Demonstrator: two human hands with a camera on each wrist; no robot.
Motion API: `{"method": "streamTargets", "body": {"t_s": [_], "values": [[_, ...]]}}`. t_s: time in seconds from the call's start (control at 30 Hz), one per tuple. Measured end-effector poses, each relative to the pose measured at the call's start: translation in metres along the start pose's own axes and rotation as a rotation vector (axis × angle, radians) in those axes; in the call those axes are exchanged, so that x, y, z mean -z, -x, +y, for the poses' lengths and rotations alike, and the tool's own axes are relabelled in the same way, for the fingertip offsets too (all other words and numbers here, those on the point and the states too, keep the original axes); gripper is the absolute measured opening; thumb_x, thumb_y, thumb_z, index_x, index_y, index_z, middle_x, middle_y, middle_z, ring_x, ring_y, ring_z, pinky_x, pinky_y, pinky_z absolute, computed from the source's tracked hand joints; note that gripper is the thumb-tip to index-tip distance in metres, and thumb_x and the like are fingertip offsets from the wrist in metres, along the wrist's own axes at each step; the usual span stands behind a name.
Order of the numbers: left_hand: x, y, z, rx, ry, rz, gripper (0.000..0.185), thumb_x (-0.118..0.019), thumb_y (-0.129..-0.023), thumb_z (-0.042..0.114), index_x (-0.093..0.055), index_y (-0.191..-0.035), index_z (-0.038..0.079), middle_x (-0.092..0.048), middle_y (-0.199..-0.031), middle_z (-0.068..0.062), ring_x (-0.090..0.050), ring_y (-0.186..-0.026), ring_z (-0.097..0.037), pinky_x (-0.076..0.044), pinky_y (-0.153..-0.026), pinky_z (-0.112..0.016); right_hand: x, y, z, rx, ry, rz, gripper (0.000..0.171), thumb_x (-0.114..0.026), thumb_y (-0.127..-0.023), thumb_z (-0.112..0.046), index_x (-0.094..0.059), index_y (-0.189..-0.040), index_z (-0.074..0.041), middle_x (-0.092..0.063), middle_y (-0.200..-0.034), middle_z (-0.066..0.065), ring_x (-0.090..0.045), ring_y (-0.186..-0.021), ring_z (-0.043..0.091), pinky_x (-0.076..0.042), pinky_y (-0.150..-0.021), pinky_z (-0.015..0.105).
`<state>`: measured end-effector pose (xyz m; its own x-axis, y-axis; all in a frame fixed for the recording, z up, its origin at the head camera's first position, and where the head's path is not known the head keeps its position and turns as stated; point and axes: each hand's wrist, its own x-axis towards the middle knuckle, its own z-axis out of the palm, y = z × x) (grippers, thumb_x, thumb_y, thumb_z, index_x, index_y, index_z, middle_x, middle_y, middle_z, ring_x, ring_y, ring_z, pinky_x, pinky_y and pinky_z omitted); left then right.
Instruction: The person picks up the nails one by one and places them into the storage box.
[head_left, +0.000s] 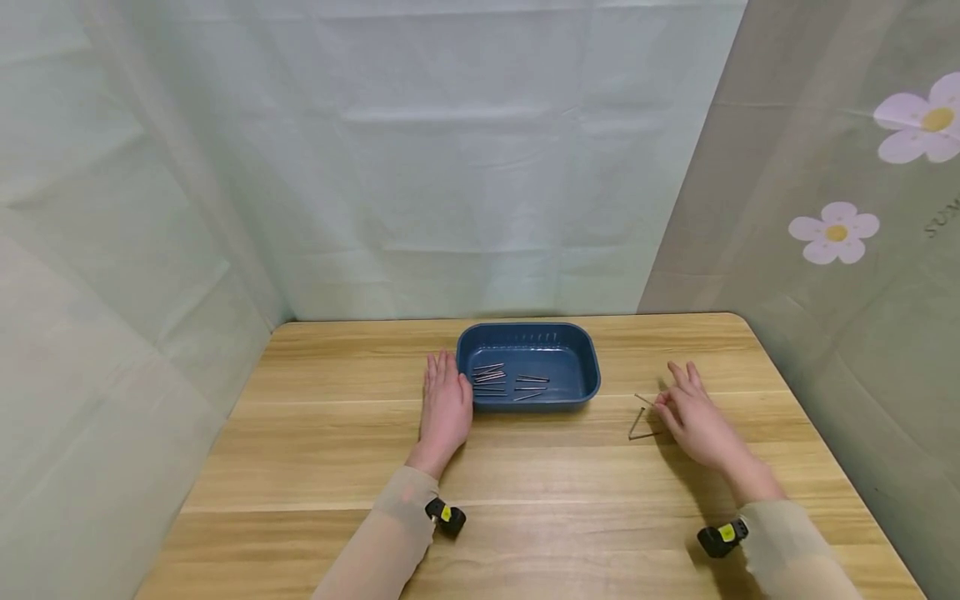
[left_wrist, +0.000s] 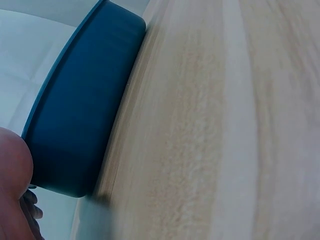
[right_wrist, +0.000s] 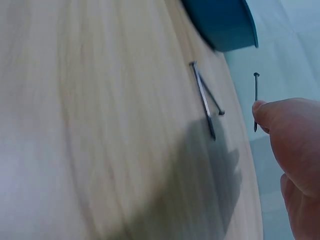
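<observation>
A dark blue rectangular tray (head_left: 573, 379) stands on the wooden table, with several nails (head_left: 490, 377) lying in its left half and middle. My left hand (head_left: 446, 404) rests against the tray's left side, its fingers fairly straight. To the right of the tray, my right hand (head_left: 696, 423) pinches one nail (right_wrist: 256, 90) between thumb and finger, raised above the table. Two more nails (right_wrist: 204, 100) lie on the wood just below that hand, their ends close together. In the left wrist view, the tray's outer wall (left_wrist: 85, 100) shows beside the thumb (left_wrist: 12, 162); the other fingers are mostly hidden.
The wooden table (head_left: 555, 500) has rounded far corners. Pale cloth (head_left: 465, 167) hangs behind it and on both sides, with printed flowers (head_left: 835, 233) on the right. Each wrist carries a small black camera (head_left: 448, 518).
</observation>
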<state>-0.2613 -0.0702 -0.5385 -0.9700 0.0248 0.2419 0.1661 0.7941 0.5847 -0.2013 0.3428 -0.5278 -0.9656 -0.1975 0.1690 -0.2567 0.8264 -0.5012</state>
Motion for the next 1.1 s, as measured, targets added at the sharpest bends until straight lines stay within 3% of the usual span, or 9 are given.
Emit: {"method": "streamTargets", "body": {"t_s": [0.37, 0.63, 1.1], "values": [[-0.001, 0.000, 0.001, -0.006, 0.009, 0.009, 0.052, -0.042, -0.113, 0.014, -0.039, -0.155, -0.017, -0.035, -0.166, -0.032, -0.020, -0.159, -0.050, -0.021, -0.127, -0.061, -0.005, -0.025, -0.026, 0.025, -0.030, 0.013, 0.011, -0.061, -0.109, -0.012, -0.064, -0.101, -0.004, -0.019, -0.170, 0.036, -0.002, -0.159, 0.056, -0.011, -0.124, 0.070], [0.001, 0.002, 0.001, -0.021, 0.012, 0.023, 0.051, -0.044, -0.112, 0.012, -0.040, -0.154, -0.018, -0.036, -0.164, -0.034, -0.022, -0.158, -0.051, -0.021, -0.127, -0.062, -0.010, -0.044, -0.054, 0.091, -0.014, 0.081, 0.012, -0.064, -0.108, -0.012, -0.064, -0.099, -0.004, -0.021, -0.171, 0.034, -0.003, -0.160, 0.053, -0.014, -0.125, 0.069], [0.000, 0.002, -0.001, -0.034, 0.039, 0.023, 0.052, -0.043, -0.113, 0.012, -0.038, -0.153, -0.020, -0.034, -0.164, -0.037, -0.021, -0.158, -0.052, -0.021, -0.127, -0.062, -0.023, -0.071, -0.091, 0.170, 0.050, 0.042, 0.013, -0.069, -0.106, -0.014, -0.065, -0.095, -0.009, -0.020, -0.172, 0.031, -0.003, -0.161, 0.050, -0.017, -0.125, 0.066]]}}
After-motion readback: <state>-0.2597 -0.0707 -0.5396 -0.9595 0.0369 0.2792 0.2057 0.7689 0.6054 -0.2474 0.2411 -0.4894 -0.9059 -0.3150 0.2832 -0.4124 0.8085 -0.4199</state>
